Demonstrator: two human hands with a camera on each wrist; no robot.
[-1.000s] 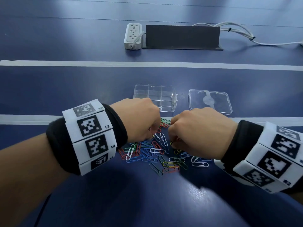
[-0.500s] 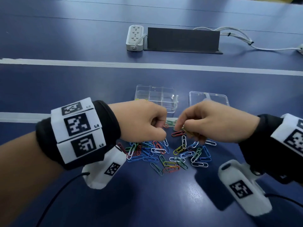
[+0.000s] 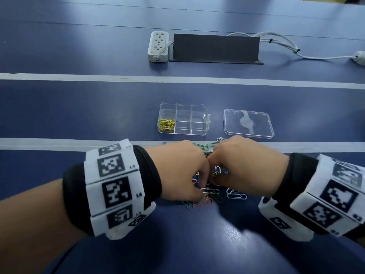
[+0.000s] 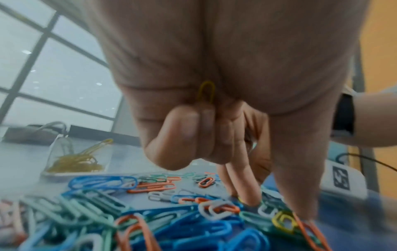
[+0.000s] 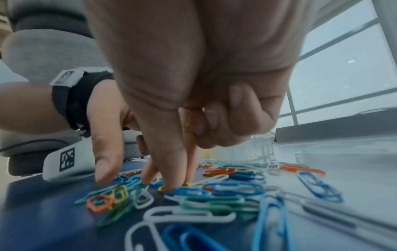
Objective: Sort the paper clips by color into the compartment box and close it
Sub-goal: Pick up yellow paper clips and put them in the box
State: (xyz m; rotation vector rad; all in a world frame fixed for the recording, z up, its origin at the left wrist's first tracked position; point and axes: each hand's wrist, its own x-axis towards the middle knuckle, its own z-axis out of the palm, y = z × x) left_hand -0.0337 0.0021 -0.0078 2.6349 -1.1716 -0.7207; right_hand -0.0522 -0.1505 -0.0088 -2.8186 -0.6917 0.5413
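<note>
A pile of mixed paper clips [image 3: 209, 196] in blue, green, orange, white and yellow lies on the blue table. Both hands hover on it, knuckles up and nearly touching. My left hand [image 3: 198, 184] keeps a yellow clip [image 4: 206, 92] tucked under its curled fingers, thumb reaching into the pile. My right hand [image 3: 214, 176] holds a yellow clip [image 5: 188, 127] in its curled fingers, while two fingertips press at a yellow clip [image 5: 184, 184] in the pile. Behind stands the clear compartment box [image 3: 197, 133], open, with yellow clips [image 3: 166, 124] in its front-left compartment. Its lid [image 3: 248, 123] lies to the right.
A white power strip [image 3: 159, 46] and a dark upright panel [image 3: 216, 48] stand at the back, with white cables [image 3: 280, 39] running right. White tape lines [image 3: 79, 77] cross the table. A few green clips [image 3: 201, 145] lie on the near tape line.
Both hands have dropped back onto the pile and drawn closer together. The right hand, lifted half a second ago, now has its fingertips down among the clips.
</note>
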